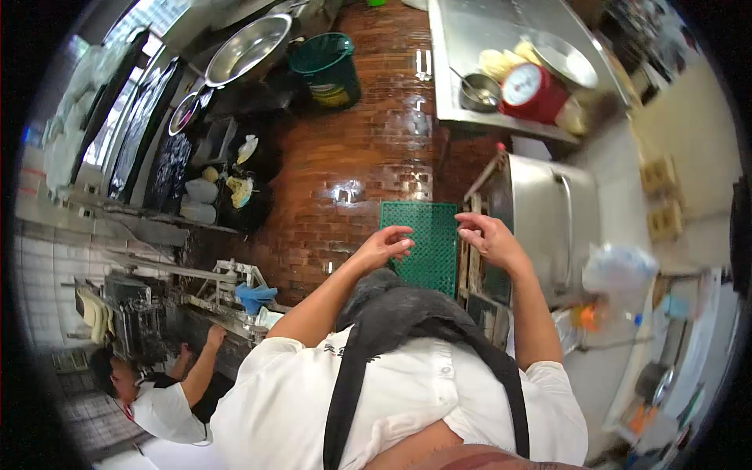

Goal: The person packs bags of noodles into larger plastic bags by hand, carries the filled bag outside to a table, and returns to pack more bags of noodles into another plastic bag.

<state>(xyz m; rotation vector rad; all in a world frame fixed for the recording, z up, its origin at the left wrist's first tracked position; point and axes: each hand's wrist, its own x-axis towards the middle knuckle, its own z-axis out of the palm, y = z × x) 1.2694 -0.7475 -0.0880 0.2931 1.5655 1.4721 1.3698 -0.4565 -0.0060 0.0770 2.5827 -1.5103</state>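
My left hand (pixel 384 247) is in front of my dark apron (pixel 392 301), its fingers loosely bent and slightly apart. Nothing shows in it. To its right, my right hand (pixel 492 241) is raised with the fingers half curled and spread, holding nothing that I can see. Between and beyond the two hands lies a green perforated floor mat (pixel 423 231). Closest to my right hand is a steel cabinet with a long handle (pixel 552 223), though I cannot tell whether the hand touches its edge.
A steel table (pixel 470 23) at the upper right bears a red scale (pixel 536 94), a small pot (pixel 479 94) and a metal bowl (pixel 564 61). A green bucket (pixel 323 70) stands on the wet brown floor (pixel 345 157). At the lower left, another person (pixel 168 403) works at a counter.
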